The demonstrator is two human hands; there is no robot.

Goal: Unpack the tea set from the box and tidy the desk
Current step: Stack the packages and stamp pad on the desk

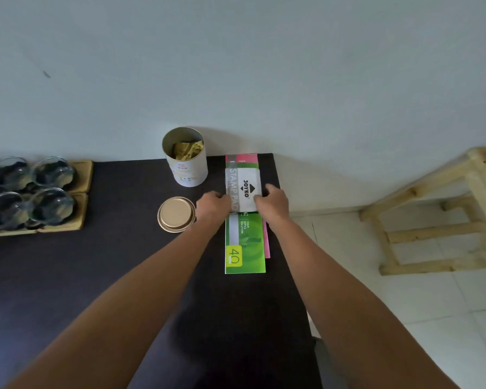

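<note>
We hold the stamp pad box at the far right of the desk, on the green booklet: left hand and right hand fingers curled on its side edges. It looks light, stiff, best gripped there.

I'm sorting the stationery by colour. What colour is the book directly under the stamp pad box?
Green, with a yellow patch near its front end; the head view shows it.
</note>
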